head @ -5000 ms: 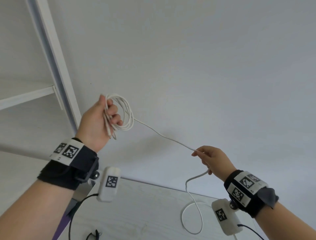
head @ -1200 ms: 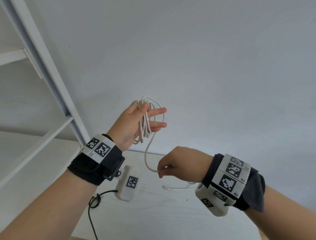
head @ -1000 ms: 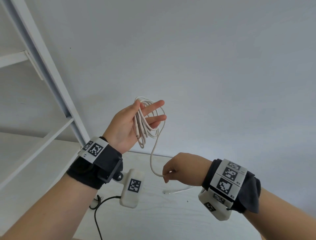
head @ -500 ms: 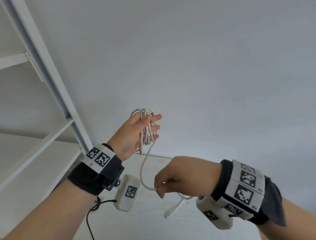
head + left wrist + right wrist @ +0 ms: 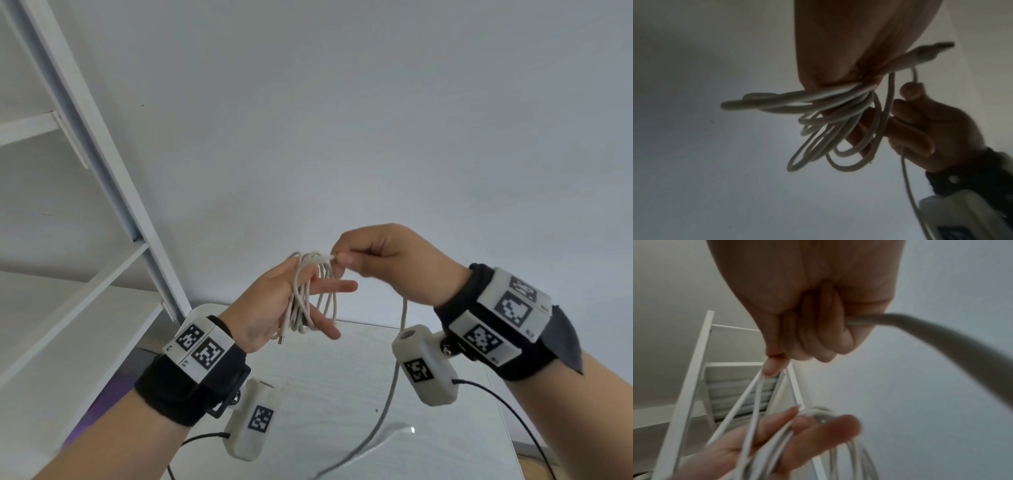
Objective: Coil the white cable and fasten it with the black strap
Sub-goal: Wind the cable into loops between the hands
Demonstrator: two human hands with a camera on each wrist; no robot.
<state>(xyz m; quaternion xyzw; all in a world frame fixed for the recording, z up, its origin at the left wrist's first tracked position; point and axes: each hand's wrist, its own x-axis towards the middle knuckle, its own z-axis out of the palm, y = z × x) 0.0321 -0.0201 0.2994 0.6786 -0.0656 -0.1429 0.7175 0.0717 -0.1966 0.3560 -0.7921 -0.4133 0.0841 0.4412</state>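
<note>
I see the white cable [image 5: 310,294] as a thin, off-white cord gathered into a loose, uneven bundle of loops that hangs across my left hand [image 5: 274,305], held up in front of the pale wall [image 5: 376,120] above the surface [image 5: 342,394]. The left grip is mostly flat, palm up, with the fingers [image 5: 334,286] stretched out through the loops and the thumb laid over the strands, so the bundle is hooked on the hand rather than clenched. I count one cable, with roughly five or six loops, though they overlap too much for a firm count. One plug end [image 5: 281,340] pokes out below the palm; in the left wrist view it shows as a blurred connector [image 5: 931,52]. My right hand [image 5: 387,260] sits just beside the top of the coil, its grip curled tight, thumb and forefinger pinching the cable where it meets the loops. From that fist the free tail [image 5: 390,404] drops behind the right wrist camera [image 5: 424,366] and trails down onto the surface, running out of the frame's bottom edge. A white shelf frame [image 5: 102,154] stands to the left. The right wrist view is soft and smeared, with the tail [image 5: 941,340] a thick grey blur. I cannot make out a black strap in any view.
</note>
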